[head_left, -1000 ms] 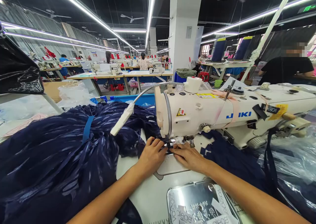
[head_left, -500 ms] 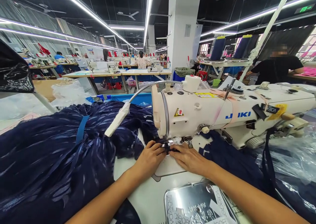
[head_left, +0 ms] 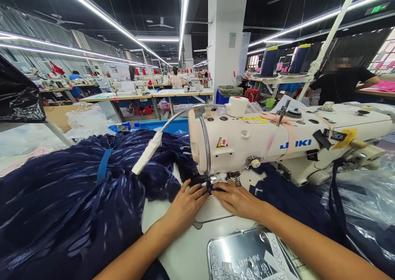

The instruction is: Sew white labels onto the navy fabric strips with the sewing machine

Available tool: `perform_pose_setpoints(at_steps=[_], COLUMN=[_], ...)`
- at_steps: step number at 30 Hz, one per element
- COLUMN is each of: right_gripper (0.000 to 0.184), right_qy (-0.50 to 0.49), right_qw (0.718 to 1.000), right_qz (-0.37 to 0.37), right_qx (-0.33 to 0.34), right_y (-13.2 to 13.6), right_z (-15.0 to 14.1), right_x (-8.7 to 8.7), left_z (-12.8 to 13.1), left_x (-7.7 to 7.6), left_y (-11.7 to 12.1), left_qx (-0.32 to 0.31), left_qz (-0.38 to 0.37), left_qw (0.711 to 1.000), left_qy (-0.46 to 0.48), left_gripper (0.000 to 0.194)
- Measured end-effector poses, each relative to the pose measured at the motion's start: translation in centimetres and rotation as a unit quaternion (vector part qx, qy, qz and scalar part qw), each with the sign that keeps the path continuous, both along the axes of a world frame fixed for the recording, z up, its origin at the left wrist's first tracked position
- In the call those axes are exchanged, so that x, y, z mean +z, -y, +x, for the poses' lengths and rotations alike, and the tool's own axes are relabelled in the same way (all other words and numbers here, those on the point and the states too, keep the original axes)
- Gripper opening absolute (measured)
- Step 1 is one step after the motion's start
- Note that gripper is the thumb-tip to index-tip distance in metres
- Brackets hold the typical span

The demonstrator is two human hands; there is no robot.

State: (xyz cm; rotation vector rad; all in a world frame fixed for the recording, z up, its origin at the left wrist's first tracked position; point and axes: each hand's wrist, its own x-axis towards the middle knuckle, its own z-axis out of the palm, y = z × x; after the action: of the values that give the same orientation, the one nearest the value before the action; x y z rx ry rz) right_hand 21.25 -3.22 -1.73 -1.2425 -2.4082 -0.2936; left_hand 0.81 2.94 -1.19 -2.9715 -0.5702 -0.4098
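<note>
At the needle area of a white sewing machine, both my hands rest around a small dark navy piece of fabric under the presser foot. My left hand lies flat on the left side, its fingers stretched and slightly apart, the tips at the fabric. From the right, my right hand reaches in with extended fingers touching the fabric's other side. The needle itself is too small to make out. A large heap of navy garments, tied with a blue strip, lies left of my left hand.
A shiny metal tin lid with valege labels sits in front of the machine. A lamp on a bent metal neck hangs over the heap. More navy fabric and clear plastic lie to the right. A person in black works beyond.
My left hand's fingers have straightened and spread a little. My right hand stays in nearly the same place at the fabric. The view has shifted slightly.
</note>
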Motion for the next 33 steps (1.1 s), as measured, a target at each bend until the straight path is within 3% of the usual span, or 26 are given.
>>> perform_pose_setpoints(at_steps=[8,24,29,33], right_gripper=[0.026,0.034,0.032,0.032], right_qy=[0.009,-0.049,-0.01,0.071], right_qw=[1.0,0.992,0.977,0.978], right_qz=[-0.014,-0.09,-0.092,-0.064], right_qx=[-0.012,-0.078,-0.192,-0.187], right_y=[0.2,-0.9,-1.2,-1.0], right_z=[-0.4,0.2,-0.1,-0.6], right_x=[0.2,-0.6,-0.8,0.1], left_z=[0.1,0.8,1.7,2.0], left_x=[0.7,0.8,1.2,0.9], left_y=[0.2,-1.3,0.1,1.1], left_qx=[0.023,0.052,0.14,0.208], left_qz=[-0.031,0.018,0.083,0.11], left_qw=[0.997,0.996,0.983,0.968], left_qy=[-0.064,-0.064,-0.08,-0.087], left_gripper=[0.034,0.036,0.017,0.023])
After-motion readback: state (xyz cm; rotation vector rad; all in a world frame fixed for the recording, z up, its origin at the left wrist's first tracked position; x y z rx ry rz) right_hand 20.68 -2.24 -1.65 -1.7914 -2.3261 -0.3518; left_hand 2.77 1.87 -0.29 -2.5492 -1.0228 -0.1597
